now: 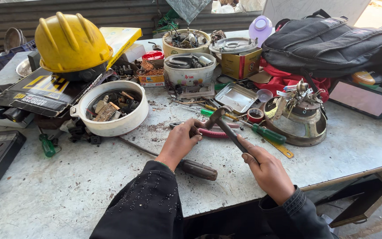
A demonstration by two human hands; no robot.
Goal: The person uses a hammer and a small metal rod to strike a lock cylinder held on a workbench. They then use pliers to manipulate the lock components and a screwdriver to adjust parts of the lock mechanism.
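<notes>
In the lower middle of the frame, the right hand (268, 170) is wrapping its fingers tightly round the dark handle of a small hammer (226, 128), whose head is hanging just above the left hand (181, 140). The left hand is curling into a loose fist, pinching something small against the grey worktable (67, 190); what it is pinching is hidden by the fingers. Judging from this, the hammering is in progress: the piece is being held down and the hammer is raised, but whether any blow has landed cannot be told.

Just below the left wrist a brown-handled tool (197, 169) is lying flat on the table. Beyond the hands, red-handled pliers (213, 132) and a green-handled screwdriver (261, 131) are resting just beside the hammer head. Further up at centre left, a white round tub (111, 108) is holding scrap parts, and at centre right a round metal housing (303, 121) is sitting near a small metal tray (236, 97). At the upper left a yellow hard hat (71, 42) is resting on boxes, and a black backpack (328, 42) is filling the upper right.
</notes>
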